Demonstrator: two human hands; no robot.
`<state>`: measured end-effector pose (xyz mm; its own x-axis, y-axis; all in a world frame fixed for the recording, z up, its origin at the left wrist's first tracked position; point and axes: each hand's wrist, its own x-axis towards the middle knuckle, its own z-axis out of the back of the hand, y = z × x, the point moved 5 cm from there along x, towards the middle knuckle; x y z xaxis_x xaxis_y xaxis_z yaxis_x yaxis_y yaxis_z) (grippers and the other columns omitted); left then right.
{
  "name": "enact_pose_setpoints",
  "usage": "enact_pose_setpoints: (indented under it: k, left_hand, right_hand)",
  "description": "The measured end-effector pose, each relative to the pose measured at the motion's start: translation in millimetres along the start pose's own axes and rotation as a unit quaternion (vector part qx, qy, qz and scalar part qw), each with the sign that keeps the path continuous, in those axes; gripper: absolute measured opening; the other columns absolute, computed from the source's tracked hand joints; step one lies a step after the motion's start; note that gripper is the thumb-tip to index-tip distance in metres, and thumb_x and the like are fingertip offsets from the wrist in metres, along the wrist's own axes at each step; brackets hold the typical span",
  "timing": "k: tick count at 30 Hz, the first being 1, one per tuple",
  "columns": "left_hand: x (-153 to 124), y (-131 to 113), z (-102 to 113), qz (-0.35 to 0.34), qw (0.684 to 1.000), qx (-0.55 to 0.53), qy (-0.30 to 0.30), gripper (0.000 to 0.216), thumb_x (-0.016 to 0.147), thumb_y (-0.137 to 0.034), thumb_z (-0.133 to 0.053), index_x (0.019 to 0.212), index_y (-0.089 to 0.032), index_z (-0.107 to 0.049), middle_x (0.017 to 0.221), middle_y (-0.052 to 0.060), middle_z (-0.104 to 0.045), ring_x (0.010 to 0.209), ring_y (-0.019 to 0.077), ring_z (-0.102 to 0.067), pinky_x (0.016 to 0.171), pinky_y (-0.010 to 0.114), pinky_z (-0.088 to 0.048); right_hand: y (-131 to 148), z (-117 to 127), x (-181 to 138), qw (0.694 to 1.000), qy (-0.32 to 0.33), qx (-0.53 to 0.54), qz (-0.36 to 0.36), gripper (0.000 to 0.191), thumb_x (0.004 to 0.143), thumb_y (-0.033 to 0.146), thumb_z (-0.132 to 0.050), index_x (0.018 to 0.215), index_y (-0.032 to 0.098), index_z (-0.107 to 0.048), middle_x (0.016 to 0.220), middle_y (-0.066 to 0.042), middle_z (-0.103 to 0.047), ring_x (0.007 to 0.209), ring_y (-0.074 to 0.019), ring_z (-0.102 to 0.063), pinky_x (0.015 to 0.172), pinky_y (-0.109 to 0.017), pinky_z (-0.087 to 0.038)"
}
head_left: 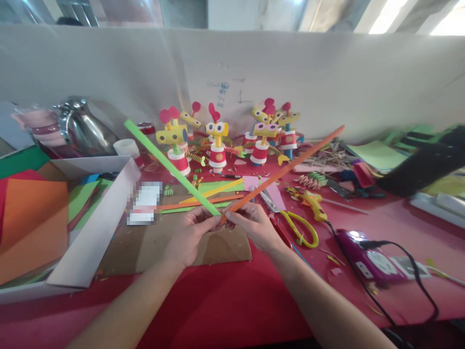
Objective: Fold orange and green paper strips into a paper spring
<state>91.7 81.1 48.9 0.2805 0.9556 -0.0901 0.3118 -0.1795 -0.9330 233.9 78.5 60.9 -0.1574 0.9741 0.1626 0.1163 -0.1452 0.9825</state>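
My left hand (198,228) pinches the lower end of a green paper strip (170,167), which slants up to the left. Between the thumb and fingers of my right hand (250,220) is the lower end of an orange paper strip (286,172), slanting up to the right. The two ends meet between my fingertips and form a V; whether they are glued cannot be seen. Below my hands lies a brown cardboard sheet (152,245). More strips, among them a yellow paper strip (218,189), rest on it just beyond my fingers.
Several paper-cup figures (218,155) stand along the back. Left is a white box (96,228) of coloured paper, with a metal jug (82,123) behind. Yellow-handled scissors (300,228), a yellow glue gun (314,203) and a purple power strip (374,259) with cables lie right.
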Motion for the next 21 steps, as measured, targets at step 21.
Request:
enact_pose_setpoints:
  k: [21]
  left_hand:
    - [0.1, -2.6, 1.8, -0.031, 0.997, -0.045, -0.053, 0.013, 0.064, -0.020, -0.080, 0.075, -0.018, -0.073, 0.071, 0.000, -0.070, 0.068, 0.0115, -0.060, 0.067, 0.024, -0.048]
  right_hand:
    - [-4.2, 13.8, 2.4, 0.989, -0.144, 0.010, 0.016, 0.020, 0.077, 0.036, -0.066, 0.086, 0.018, -0.071, 0.058, 0.002, -0.057, 0.051, -0.0103, -0.051, 0.051, -0.025, -0.043]
